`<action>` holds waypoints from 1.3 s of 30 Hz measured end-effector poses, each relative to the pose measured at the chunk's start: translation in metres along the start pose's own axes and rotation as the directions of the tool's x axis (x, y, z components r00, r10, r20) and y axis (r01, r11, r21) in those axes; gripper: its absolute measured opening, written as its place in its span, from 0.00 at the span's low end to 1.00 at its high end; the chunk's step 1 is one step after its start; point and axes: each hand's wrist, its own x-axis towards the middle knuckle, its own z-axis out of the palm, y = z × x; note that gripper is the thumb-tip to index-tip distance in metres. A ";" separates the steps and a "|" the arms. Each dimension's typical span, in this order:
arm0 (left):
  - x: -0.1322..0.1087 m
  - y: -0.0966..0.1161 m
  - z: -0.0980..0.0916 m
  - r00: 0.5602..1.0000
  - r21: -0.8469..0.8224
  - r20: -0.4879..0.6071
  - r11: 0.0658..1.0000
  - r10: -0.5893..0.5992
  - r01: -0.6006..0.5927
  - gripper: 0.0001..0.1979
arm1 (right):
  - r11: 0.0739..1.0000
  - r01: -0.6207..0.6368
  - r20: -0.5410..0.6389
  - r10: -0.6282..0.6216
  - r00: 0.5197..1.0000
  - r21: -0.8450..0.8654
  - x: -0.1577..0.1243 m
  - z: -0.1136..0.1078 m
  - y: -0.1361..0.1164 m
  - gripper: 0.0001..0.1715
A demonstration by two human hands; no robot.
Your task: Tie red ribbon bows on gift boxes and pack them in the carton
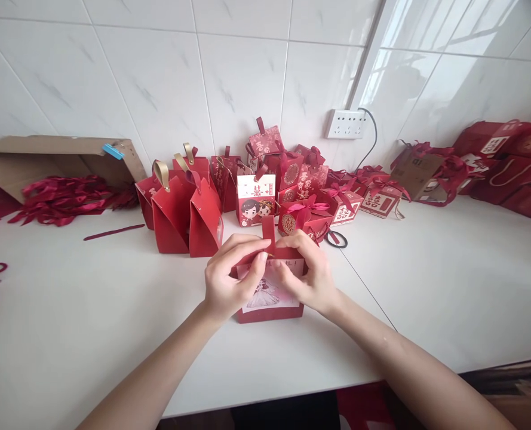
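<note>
Nearest, on the white surface (90,322): a red gift box (269,304), upright, near the front edge, its pale picture panel facing the camera. On its left upper corner, the left hand (229,280), fingers curled over the top, thumb and forefinger pinching the flap. On the right upper corner, the right hand (307,275), likewise pinching the top fold, fingertips nearly touching those of the left. Between the two hands, a red tab (269,230) sticking straight up.

Just behind: a black loop (337,239) lying flat to the right, and a cluster of red bags with gold handles (180,209) to the left. Beside them, a white-and-red box with a cartoon couple (254,200), then a crowd of ribboned red boxes (310,203) packed close together.

Further left: a loose ribbon strip (113,232), a heap of dark red ribbons (68,197), and over it an open cardboard carton (45,155) on its side.

Far right: a stack of larger red bags (511,161) against the tiled wall. On that wall, a white socket (346,123) with a dark cable (373,140) plugged in.
</note>
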 end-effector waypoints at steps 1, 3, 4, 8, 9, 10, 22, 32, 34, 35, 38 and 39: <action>0.000 0.000 0.000 1.000 -0.004 0.002 1.000 0.003 -0.003 0.10 | 1.000 -0.003 0.000 0.003 1.000 0.003 0.000 0.000 0.000 0.03; 0.000 0.000 0.000 1.000 -0.003 0.004 1.000 0.013 -0.013 0.09 | 1.000 -0.025 0.001 0.025 1.000 0.001 0.000 0.000 0.000 0.03; 0.000 0.000 0.000 1.000 0.003 0.005 1.000 0.015 -0.015 0.09 | 0.999 -0.036 0.001 0.036 0.999 -0.002 0.000 0.000 0.000 0.03; 0.000 0.000 0.000 1.000 0.013 -0.006 1.000 0.016 -0.016 0.10 | 0.998 -0.063 0.003 0.063 0.998 -0.004 0.000 0.000 -0.001 0.03; 0.000 -0.001 0.000 1.000 0.011 -0.006 1.000 0.018 -0.018 0.10 | 0.998 -0.069 0.003 0.069 0.998 -0.001 0.000 0.000 -0.001 0.03; 0.000 -0.001 0.000 1.000 0.010 -0.005 1.000 0.021 -0.021 0.10 | 0.997 -0.075 0.001 0.075 0.997 0.003 0.000 0.001 -0.001 0.03; 0.001 0.000 0.000 0.998 0.008 -0.023 0.998 0.056 -0.056 0.11 | 0.998 -0.057 -0.014 0.058 0.998 0.040 0.002 0.000 -0.003 0.03; 0.001 0.000 0.000 0.997 -0.039 -0.015 0.996 0.078 -0.079 0.15 | 0.998 -0.037 0.003 0.037 0.999 0.045 0.003 0.000 -0.003 0.04; 0.000 0.000 0.000 0.997 -0.033 -0.009 0.997 0.073 -0.074 0.15 | 0.998 -0.042 0.004 0.041 0.999 0.052 0.003 0.000 -0.003 0.04; 0.000 0.000 -0.001 0.997 -0.028 -0.009 0.997 0.072 -0.072 0.15 | 0.998 -0.043 0.005 0.043 0.999 0.056 0.003 0.000 -0.003 0.04; 0.000 0.000 -0.001 0.997 -0.017 -0.011 0.997 0.073 -0.073 0.15 | 0.997 -0.049 0.011 0.048 0.999 0.061 0.003 0.000 -0.003 0.04; 0.000 0.000 0.000 0.997 -0.016 -0.012 0.997 0.072 -0.072 0.15 | 0.997 -0.054 0.015 0.053 0.998 0.061 0.003 0.000 -0.003 0.04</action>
